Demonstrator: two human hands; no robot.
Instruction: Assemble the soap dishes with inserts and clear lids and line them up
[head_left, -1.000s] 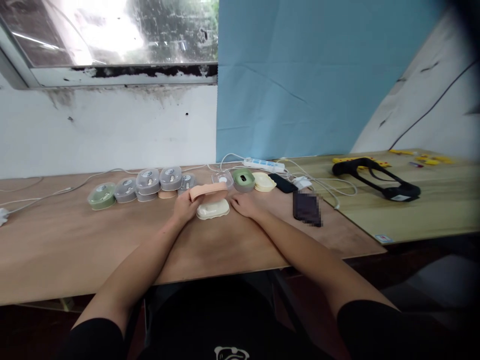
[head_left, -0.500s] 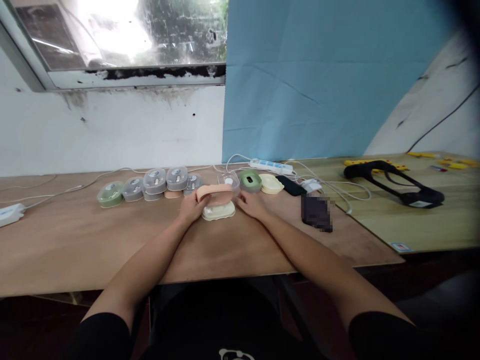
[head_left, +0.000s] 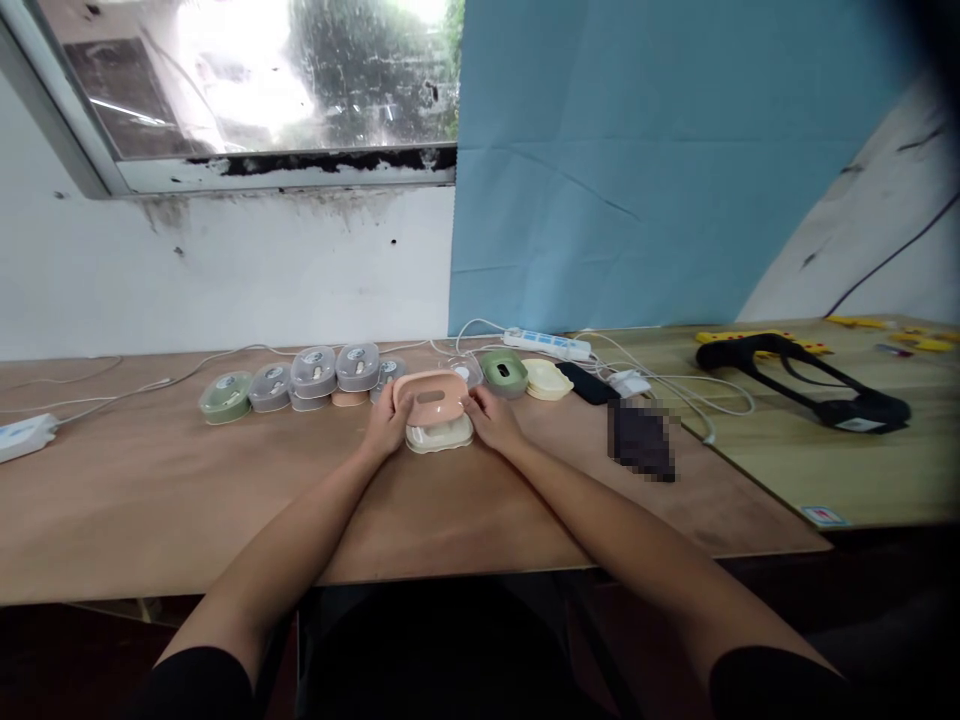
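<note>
A peach oval plastic shell (head_left: 450,393) with a slot in its middle is held up and tilted, its hollow face towards me. My left hand (head_left: 388,425) grips its left end, thumb on the inner side. At the right end, the fingers of my right hand (head_left: 495,420) pinch the rim. Just under the shell, a cream oval piece (head_left: 442,438) lies on the table, partly covered by it. Behind my right hand are a clear lid (head_left: 468,370), a green oval shell (head_left: 515,382) with a slot, and a pale yellow oval piece (head_left: 549,382).
Several lidded oval boxes (head_left: 313,372), some stacked, stand at the back left. On the right lie a dark flat object (head_left: 589,383), a blurred-out dark item (head_left: 641,440), white cables and a power strip (head_left: 547,344). A black frame (head_left: 862,408) rests on the adjoining table.
The peach shell has turned so its hollow face and slot now show towards me. My right hand has closed on its right end. The view has shifted slightly.
</note>
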